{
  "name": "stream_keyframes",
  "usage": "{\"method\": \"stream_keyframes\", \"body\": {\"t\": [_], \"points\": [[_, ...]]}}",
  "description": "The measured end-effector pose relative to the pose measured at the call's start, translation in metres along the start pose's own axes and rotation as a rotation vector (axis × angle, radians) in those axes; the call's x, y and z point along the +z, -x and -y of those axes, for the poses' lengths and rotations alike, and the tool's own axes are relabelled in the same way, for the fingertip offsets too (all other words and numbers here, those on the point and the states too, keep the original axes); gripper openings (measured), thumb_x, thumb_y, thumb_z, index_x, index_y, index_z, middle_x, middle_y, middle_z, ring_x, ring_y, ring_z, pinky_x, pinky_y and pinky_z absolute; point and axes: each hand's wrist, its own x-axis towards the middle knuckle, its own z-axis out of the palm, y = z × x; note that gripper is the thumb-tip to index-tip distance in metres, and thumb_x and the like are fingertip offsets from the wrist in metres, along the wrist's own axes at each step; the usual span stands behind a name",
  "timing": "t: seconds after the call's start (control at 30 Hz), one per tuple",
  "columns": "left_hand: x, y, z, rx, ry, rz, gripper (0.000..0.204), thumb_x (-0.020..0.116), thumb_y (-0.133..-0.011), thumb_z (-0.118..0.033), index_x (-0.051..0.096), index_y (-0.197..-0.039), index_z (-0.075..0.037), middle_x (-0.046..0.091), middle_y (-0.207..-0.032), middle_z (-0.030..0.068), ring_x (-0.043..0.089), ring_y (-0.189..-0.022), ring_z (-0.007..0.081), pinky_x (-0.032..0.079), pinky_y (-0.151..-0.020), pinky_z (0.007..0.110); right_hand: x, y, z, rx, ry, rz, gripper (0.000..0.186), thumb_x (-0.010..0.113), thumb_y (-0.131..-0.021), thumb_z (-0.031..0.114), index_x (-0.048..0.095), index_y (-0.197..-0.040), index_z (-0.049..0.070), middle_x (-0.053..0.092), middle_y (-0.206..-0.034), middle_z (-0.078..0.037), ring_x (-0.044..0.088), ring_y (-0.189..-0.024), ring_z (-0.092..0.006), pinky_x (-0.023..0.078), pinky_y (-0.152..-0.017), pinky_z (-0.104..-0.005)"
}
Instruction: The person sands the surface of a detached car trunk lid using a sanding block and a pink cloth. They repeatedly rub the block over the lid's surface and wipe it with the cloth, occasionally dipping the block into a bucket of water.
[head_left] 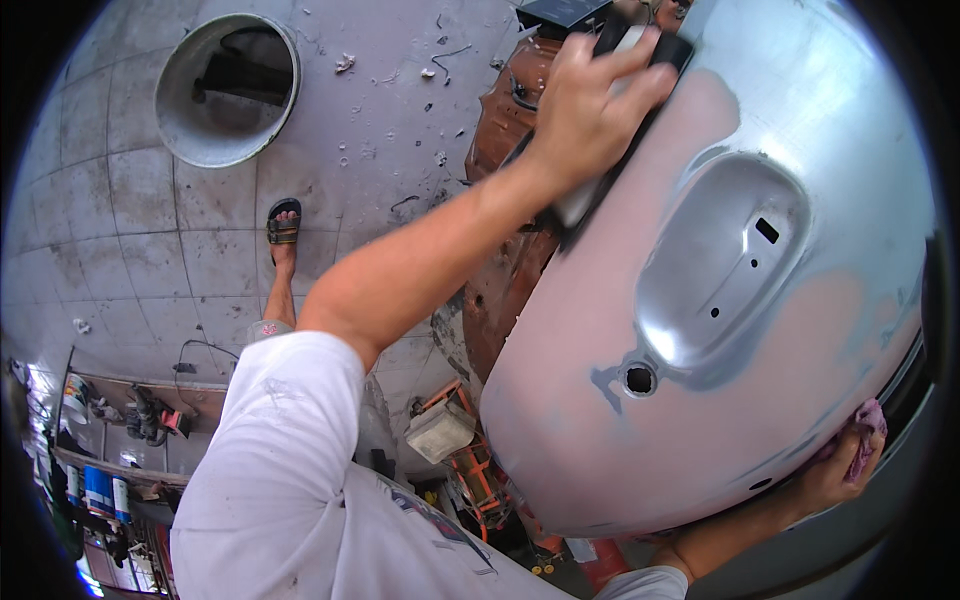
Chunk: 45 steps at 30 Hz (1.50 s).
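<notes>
A curved bare-metal car panel [560, 400] fills the right side, with pinkish filler over much of it. It has an oval handle recess [690, 270] and a round hole [640, 379]. My left hand [605, 105] reaches far across to the panel's left edge. Its fingers wrap a long black sanding block [575, 205] with a pale top, blurred by motion and partly hidden by the hand. At the near right edge of the panel, my right hand [840, 465] grips a crumpled purple cloth [870, 420].
Rusty brown metal parts [500, 110] lie beyond the panel's left edge. A grey round bin [170, 120] stands on the tiled floor at far left. An orange-framed machine [480, 485] sits low beneath the panel. A shelf [190, 400] with tools and cans is at lower left.
</notes>
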Motion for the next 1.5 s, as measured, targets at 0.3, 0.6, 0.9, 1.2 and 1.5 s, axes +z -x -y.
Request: {"method": "stream_keyframes", "body": {"t": [0.3,0.6,0.9,1.2,1.5], "points": [[-0.001,-0.039,-0.011,-0.216,0.211,-0.017,0.052,0.073,-0.096,-0.042,0.074,-0.135,-0.006,0.068,-0.114,0.0244,0.060,-0.111,0.0370,0.049,-0.099,0.041,0.001,0.002,-0.009,-0.097,-0.009,0.005,0.025,0.066,-0.099,0.004,0.067,-0.120,-0.009,0.067,-0.112,-0.010,0.063,-0.095,-0.0189,0.052,-0.083,-0.0297],[-0.039,0.070,-0.022,-0.262,0.300,0.047,0.051,0.079,-0.094,-0.034,0.074,-0.135,-0.006,0.061,-0.127,0.0230,0.060,-0.119,0.0367,0.047,-0.106,0.044,0.006,0.005,0.001,-0.073,0.011,-0.012,0.021,0.065,-0.099,0.005,0.069,-0.116,-0.006,0.063,-0.105,-0.005,0.056,-0.090,-0.0147,0.044,-0.077,-0.0274],[-0.038,0.067,-0.018,-0.125,0.259,0.082,0.055,0.076,-0.097,-0.034,0.069,-0.141,-0.002,0.065,-0.124,0.0178,0.059,-0.119,0.0313,0.044,-0.109,0.040,-0.001,0.001,0.002,-0.087,0.060,0.019,0.015,0.066,-0.099,0.007,0.069,-0.109,-0.004,0.062,-0.102,-0.004,0.055,-0.090,-0.0144,0.043,-0.079,-0.0283],[0.000,-0.044,-0.010,-0.057,0.306,-0.032,0.053,0.070,-0.100,-0.041,0.071,-0.137,-0.003,0.068,-0.120,0.0265,0.058,-0.115,0.0364,0.048,-0.102,0.041,-0.008,-0.002,0.000,-0.044,0.012,-0.004,0.019,0.066,-0.101,0.008,0.069,-0.112,-0.006,0.067,-0.111,-0.008,0.061,-0.097,-0.0172,0.048,-0.086,-0.0303],[-0.029,0.050,-0.038,-0.258,0.258,0.025,0.048,0.073,-0.099,-0.028,0.070,-0.141,-0.005,0.065,-0.120,0.0189,0.060,-0.115,0.0288,0.046,-0.104,0.039,-0.002,0.005,-0.001,-0.106,0.031,-0.004,0.024,0.068,-0.100,0.008,0.068,-0.118,-0.009,0.068,-0.115,-0.011,0.063,-0.100,-0.0189,0.051,-0.085,-0.0310]]}}
